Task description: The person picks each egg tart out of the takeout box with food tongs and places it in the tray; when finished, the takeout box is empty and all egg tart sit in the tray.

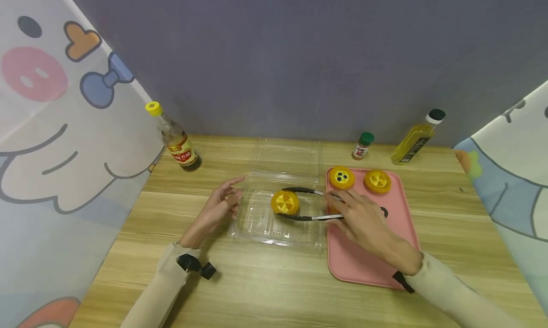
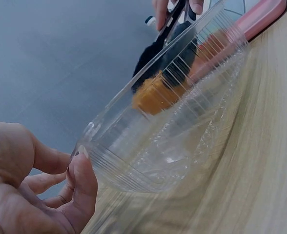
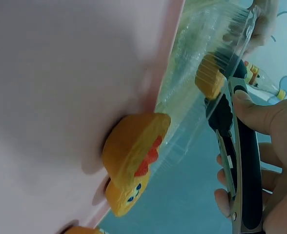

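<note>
My right hand (image 1: 364,218) grips a pair of tongs (image 3: 248,175) with black tips and metal arms. Between those tips sits a round yellow-topped tart (image 1: 285,203), inside the base of a clear plastic clamshell container (image 1: 274,242). Whether the tart touches the container's bottom, I cannot tell. At the container's left side my left hand (image 1: 218,205) pinches the rim between thumb and finger, as the left wrist view shows. The lid (image 1: 287,157) lies folded back behind the base.
To the right lies a pink tray (image 1: 364,271) with a blueberry tart (image 1: 341,177), a yellow-wedge tart (image 1: 377,181) and a red-topped tart (image 3: 133,148), mostly covered by my hand. A sauce bottle (image 1: 181,149), a green-capped jar (image 1: 362,146) and an oil bottle (image 1: 414,140) stand behind.
</note>
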A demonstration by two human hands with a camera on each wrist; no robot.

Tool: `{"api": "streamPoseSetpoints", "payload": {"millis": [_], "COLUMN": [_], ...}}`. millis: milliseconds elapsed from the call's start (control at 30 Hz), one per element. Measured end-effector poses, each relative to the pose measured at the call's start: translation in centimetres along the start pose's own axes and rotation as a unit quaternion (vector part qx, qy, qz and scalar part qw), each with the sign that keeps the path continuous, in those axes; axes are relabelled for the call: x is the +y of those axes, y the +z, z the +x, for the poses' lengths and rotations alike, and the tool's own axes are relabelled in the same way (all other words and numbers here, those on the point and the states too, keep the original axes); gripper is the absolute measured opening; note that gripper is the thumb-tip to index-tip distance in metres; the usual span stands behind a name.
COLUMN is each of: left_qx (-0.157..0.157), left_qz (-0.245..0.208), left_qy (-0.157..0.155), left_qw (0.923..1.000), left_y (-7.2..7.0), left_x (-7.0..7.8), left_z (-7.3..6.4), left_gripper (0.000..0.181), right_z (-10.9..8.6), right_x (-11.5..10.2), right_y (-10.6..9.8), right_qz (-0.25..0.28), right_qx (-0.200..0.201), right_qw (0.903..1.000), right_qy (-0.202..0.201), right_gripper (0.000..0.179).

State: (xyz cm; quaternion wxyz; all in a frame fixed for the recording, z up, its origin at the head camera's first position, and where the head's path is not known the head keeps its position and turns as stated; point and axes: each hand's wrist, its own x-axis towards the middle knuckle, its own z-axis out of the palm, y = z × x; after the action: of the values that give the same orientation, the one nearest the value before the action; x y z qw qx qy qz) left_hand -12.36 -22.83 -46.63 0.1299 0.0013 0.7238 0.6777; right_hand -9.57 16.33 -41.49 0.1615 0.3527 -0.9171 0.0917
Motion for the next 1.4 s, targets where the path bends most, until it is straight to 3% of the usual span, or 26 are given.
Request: {"api": "streamPoseSetpoints", "payload": {"millis": [467,600,733,867,1000,1167,1400], "left_qx": [0.002,0.001,0.002,0.002,0.004,0.004,0.002], "left_qz": [0.002,0.002,0.001,0.003,0.006,0.002,0.000], "left_qy": [-0.008,-0.007,-0.008,-0.006,-0.006,-0.012,-0.013], "left_qw": [1.0000,1.0000,1.0000,1.0000,1.0000,0.9999,0.9999], "left_y": [0.0,0.0,0.0,-0.1,-0.1,-0.1,-0.2], "left_x": [-0.3,-0.3,-0.4,-0.3,-0.1,0.0,0.0], "left_z": [0.0,0.1,0.2,0.2,0.2,0.2,0.3], "left_gripper": [0.054,0.054,0.054,0.054,0.053,0.053,0.054], "right_z": [-2.8,-4.1,-5.3,-6.5,-7.9,-9.3,-11.2], "right_x": [1.6,2.6,3.6,4.8,5.8,7.0,8.4], "right_y": [-3.7,-4.6,-5.4,-6.0,-6.5,-6.7,-7.0], "right_qz": [0.000,-0.004,-0.013,-0.026,-0.041,-0.042,-0.047], "right_qx": [0.042,0.059,0.072,0.068,0.050,0.039,0.047], "right_qw": [0.9985,0.9967,0.9941,0.9924,0.9902,0.9880,0.9828], "right_qy": [0.035,0.055,0.079,0.099,0.124,0.144,0.173], "right_gripper": [0.076,0.062,0.082,0.087,0.066,0.074,0.066]}}
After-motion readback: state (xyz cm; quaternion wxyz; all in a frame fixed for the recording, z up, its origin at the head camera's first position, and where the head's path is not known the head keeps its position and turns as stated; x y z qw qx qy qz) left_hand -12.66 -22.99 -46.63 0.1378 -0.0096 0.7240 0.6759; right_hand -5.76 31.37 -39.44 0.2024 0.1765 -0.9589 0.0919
